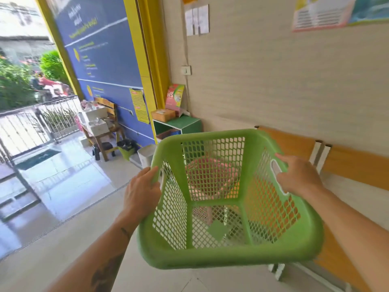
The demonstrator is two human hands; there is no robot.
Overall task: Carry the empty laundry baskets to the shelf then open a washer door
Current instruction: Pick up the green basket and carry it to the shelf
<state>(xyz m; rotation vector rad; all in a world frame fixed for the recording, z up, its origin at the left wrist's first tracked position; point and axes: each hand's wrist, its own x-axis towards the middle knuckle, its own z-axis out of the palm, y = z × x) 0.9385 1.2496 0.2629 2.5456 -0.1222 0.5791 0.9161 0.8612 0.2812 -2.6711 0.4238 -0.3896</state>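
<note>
- The green laundry basket (229, 199) is up off the floor in front of the person, empty, tipped so its open mouth faces back toward the camera
- The left hand (142, 190) is closed over the left rim, thumb on top and fingers wrapped under; the right hand (299, 178) is closed over the right rim at the handle slot (276, 169), fingers curled outside the wall
- Both holds look like light rim pinches and not hooks through the slots; my guess is a knock could twist the basket out of one hand
- A green shelf unit (185, 123) stands ahead in the corner, with a cardboard box (163, 115) and a pink carton (174, 98) on top; pushing the basket in carelessly could sweep those off
- Something pink shows through the mesh beyond the basket; I cannot tell what it is, and it may be in the way
- The orange bench (347, 167) runs close along the right, so the basket's right corner or the right elbow could clip it
- The tilted basket hides the floor directly ahead, and small bins (145, 157) sit low near the corner; tripping is a fair risk
- No washer is in view, so that step is not yet begun
</note>
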